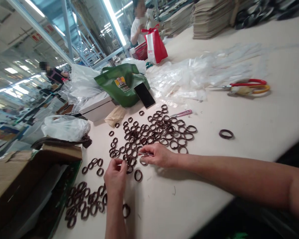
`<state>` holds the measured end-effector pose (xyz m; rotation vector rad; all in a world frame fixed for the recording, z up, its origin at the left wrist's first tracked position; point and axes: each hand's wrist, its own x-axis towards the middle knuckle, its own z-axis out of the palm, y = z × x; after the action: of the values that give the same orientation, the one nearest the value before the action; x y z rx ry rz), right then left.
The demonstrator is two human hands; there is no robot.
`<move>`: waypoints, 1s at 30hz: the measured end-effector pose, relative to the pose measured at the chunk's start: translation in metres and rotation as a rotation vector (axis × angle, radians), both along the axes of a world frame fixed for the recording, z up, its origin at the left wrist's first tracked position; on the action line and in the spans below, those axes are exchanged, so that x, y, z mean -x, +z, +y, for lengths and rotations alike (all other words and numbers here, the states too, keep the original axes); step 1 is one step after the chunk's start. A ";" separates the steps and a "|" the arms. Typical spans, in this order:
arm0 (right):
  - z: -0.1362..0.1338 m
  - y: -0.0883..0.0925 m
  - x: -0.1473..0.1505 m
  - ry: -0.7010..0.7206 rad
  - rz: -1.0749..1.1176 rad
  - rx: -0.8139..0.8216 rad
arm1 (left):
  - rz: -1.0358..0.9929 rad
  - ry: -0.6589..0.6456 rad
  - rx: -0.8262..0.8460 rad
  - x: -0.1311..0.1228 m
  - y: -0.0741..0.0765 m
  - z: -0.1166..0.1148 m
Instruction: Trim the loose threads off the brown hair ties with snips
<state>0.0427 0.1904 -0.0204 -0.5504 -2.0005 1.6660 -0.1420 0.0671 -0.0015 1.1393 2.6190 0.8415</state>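
Many dark brown rings (168, 136) lie spread over the pale table in front of me. My left hand (116, 174) is closed, thumb and finger pinched at the edge of this spread on what looks like a brown ring (125, 158). Just to its right, my right hand (160, 155) curls around a small thin metal tool (146, 154) whose tip points left; its kind is not clear. One loose ring (138, 175) rests below, between the two hands. A second group of rings (86, 200) sits to the left of my left forearm.
An open cardboard box (37, 169) stands at the left. Farther back are a green bag (123, 84), a phone (145, 95), a pink-handled cutter (183, 113) and clear plastic bags (184, 73). Red-and-yellow-handled scissors (249, 87) lie right. A person (139, 28) is at the far end.
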 end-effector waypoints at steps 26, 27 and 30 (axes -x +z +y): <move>0.003 -0.001 0.005 -0.086 -0.024 0.060 | -1.019 0.155 -0.588 -0.069 -0.007 0.015; 0.003 -0.001 0.006 -0.097 -0.005 0.112 | -1.004 0.159 -0.586 -0.070 -0.007 0.015; 0.001 0.000 0.009 -0.106 0.064 0.310 | -0.958 0.183 -0.594 -0.074 -0.006 0.016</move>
<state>0.0340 0.1916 -0.0199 -0.6885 -1.6482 1.9139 -0.0678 0.0834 -0.0073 0.3666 1.7071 1.7316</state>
